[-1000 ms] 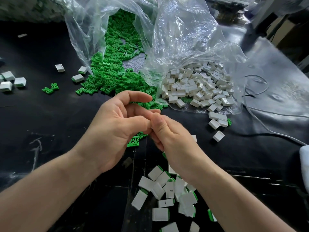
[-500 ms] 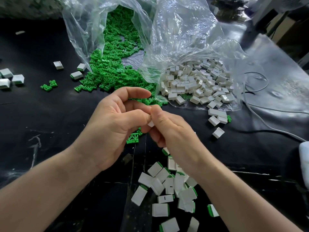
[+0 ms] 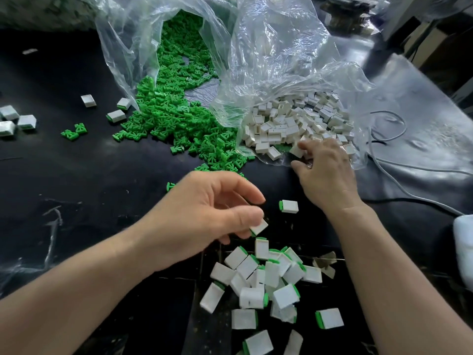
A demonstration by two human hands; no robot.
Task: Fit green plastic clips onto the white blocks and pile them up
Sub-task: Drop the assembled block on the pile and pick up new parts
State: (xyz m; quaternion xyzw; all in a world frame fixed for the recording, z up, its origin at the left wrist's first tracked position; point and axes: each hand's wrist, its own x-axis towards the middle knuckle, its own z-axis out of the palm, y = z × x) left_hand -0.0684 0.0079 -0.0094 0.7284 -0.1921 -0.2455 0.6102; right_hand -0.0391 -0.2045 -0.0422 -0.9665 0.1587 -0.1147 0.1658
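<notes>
- The left hand (image 3: 204,216) is pinching a clipped block (image 3: 259,228) between its thumb and curled fingers, holding it just over the far edge of the near pile (image 3: 268,278).
- The near pile is lying in the near middle of the black bench (image 3: 76,180). Its white blocks with green ends are pointing every way, and several are leaning on one another.
- A lone block (image 3: 289,206) with its green clip facing left is lying apart, just beyond the near pile and between the two hands.
- The right hand (image 3: 325,175) is reaching far and right into the heap of white blocks (image 3: 294,121). Its fingers are bending down onto the nearest blocks, but whether they are gripping one cannot be told.
- The white blocks are spilling from the mouth of a clear bag (image 3: 281,60) lying crumpled on the far right.
- The green clips (image 3: 179,119) are pouring out of a second bag (image 3: 122,47) just to its left, with the heap fanning out toward the left hand.
- At the far left edge a few stray blocks (image 3: 15,121) are sitting well apart from everything else, with two loose clips (image 3: 74,131) near them.
- A grey cable (image 3: 399,170) is looping across the bench to the right of the clear bag.
</notes>
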